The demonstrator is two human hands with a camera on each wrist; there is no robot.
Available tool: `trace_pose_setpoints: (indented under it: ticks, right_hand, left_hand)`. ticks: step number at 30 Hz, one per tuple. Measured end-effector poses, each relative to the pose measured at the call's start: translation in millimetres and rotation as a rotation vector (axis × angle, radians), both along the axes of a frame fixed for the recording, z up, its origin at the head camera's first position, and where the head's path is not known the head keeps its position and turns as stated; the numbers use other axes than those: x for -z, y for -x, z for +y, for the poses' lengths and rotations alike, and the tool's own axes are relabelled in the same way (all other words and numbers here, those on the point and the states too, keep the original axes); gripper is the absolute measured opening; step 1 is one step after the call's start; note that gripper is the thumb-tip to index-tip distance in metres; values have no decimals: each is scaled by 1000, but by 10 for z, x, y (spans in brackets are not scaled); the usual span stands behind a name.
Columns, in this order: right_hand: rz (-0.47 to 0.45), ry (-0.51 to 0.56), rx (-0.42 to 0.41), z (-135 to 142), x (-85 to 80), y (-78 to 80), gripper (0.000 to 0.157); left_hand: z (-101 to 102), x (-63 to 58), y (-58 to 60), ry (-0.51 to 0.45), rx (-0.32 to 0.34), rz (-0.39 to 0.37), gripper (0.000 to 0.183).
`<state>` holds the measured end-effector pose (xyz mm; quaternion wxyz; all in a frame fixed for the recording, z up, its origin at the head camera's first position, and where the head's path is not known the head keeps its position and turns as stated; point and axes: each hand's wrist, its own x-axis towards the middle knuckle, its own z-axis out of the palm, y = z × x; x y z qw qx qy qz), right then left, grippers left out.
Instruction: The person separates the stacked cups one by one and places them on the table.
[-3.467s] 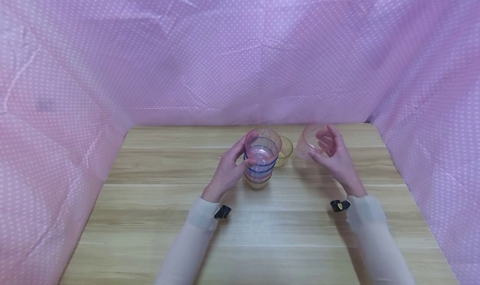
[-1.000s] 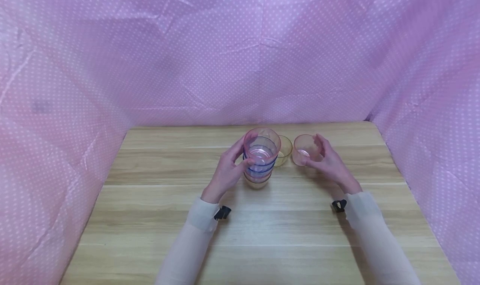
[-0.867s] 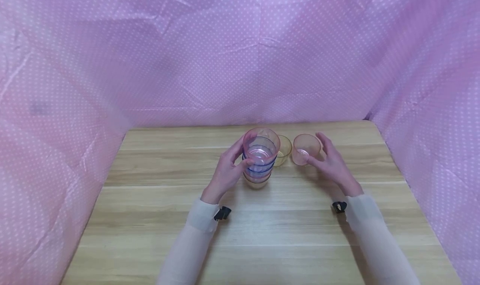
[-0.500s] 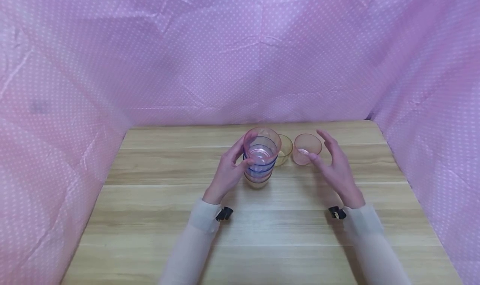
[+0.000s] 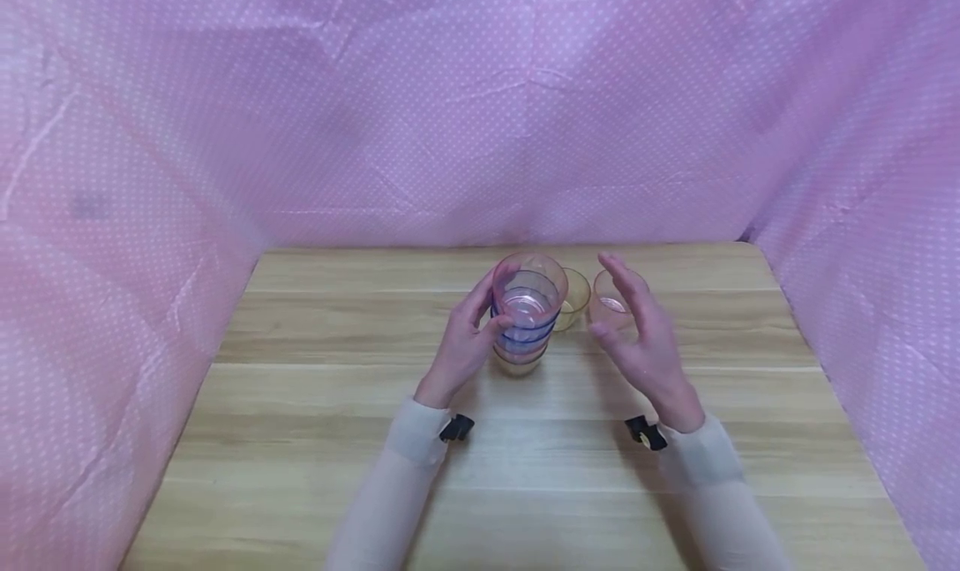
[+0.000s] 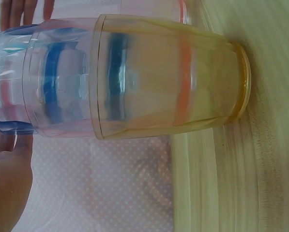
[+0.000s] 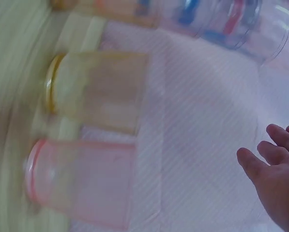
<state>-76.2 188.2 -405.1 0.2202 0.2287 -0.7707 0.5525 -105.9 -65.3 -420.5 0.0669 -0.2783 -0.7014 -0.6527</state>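
My left hand (image 5: 467, 342) grips the side of a tall stack of nested clear plastic cups (image 5: 527, 333). Pink and blue tinted cups sit above a yellow one, whose base stands on the table in the left wrist view. Just behind the stack, partly hidden by it, stands a single yellow cup (image 5: 576, 298). A single pink cup (image 7: 83, 183) stands upright to the right of the yellow one. Holding nothing, my right hand (image 5: 647, 350) is raised with fingers extended, in front of the pink cup and partly covering it in the head view.
The wood-grain table (image 5: 315, 438) has its back edge close behind the cups. Pink polka-dot cloth (image 5: 420, 121) hangs behind and along both sides. A small black device (image 5: 647, 432) is worn at the right wrist, another (image 5: 456, 428) at the left.
My right hand lowered the pink cup onto the table beside the yellow cup, let go of it, and has moved left toward the stack. My left hand keeps its grip on the stack.
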Motion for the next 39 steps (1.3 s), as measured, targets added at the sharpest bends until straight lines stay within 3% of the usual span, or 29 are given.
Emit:
trace_pose_setpoints:
  ticks: [4, 10, 15, 20, 25, 30, 33, 39]
  right_hand:
    - [-4, 13, -60, -139, -57, -3, 88]
    - [-31, 46, -127, -294, -78, 32, 83]
    - [-19, 16, -130, -374, -74, 70, 81]
    - [9, 1, -126, -408, -59, 95, 79]
    - [7, 5, -131, -425, -57, 106, 82]
    - [9, 23, -156, -424, -69, 101, 83]
    - [9, 28, -170, -417, -71, 108, 85]
    - [-44, 24, -201, -383, -75, 133, 84]
  left_hand:
    - [7, 5, 0, -1, -9, 1, 91]
    - [2, 7, -9, -4, -14, -22, 93]
    - [-15, -14, -35, 39, -38, -41, 95]
    - [-24, -17, -34, 39, -3, -33, 95]
    - [-59, 0, -48, 19, 41, -77, 101]
    - [-147, 16, -69, 86, 50, -178, 106]
    - [-194, 30, -62, 128, 54, -199, 96]
    - [-212, 39, -37, 165, 54, -172, 79]
